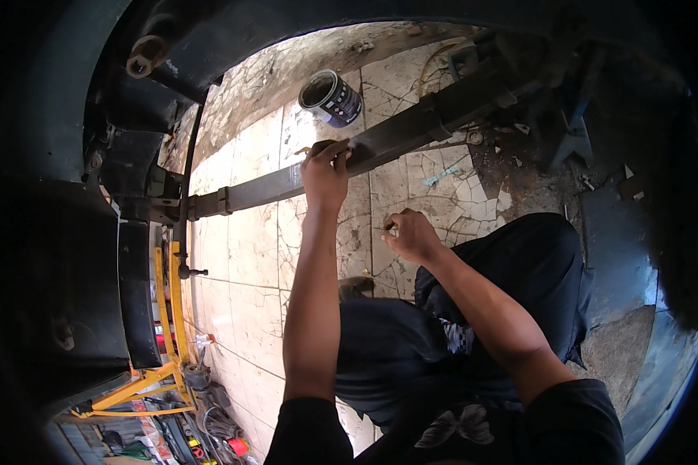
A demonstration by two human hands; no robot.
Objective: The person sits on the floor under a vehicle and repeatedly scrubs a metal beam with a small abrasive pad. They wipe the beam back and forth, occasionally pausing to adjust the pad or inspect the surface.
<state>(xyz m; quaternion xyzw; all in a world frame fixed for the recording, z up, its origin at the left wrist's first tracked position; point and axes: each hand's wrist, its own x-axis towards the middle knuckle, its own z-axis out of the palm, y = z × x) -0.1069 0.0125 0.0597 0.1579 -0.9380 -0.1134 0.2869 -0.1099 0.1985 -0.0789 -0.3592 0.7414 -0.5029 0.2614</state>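
A long dark leaf spring (267, 187), bound by metal clips, runs slantwise across the view under a vehicle. My left hand (325, 180) reaches up to its middle, with the fingers bent over the top. Something small and dark (329, 146) shows between those fingers; its kind is unclear. Below the spring and apart from it, my right hand (414, 236) hovers over the tiles with its fingers curled together. Whatever that hand may be pinching is too small to name. Beyond the spring stands an opened paint can (333, 101) with a dark inside.
Dark vehicle parts (136, 167) frame the left and top. A yellow metal frame (174, 302) stands at the left, near several tools and a red item (238, 446). Cracked pale tiles (248, 267) cover the floor. A teal scrap (440, 177) lies right of the spring's middle.
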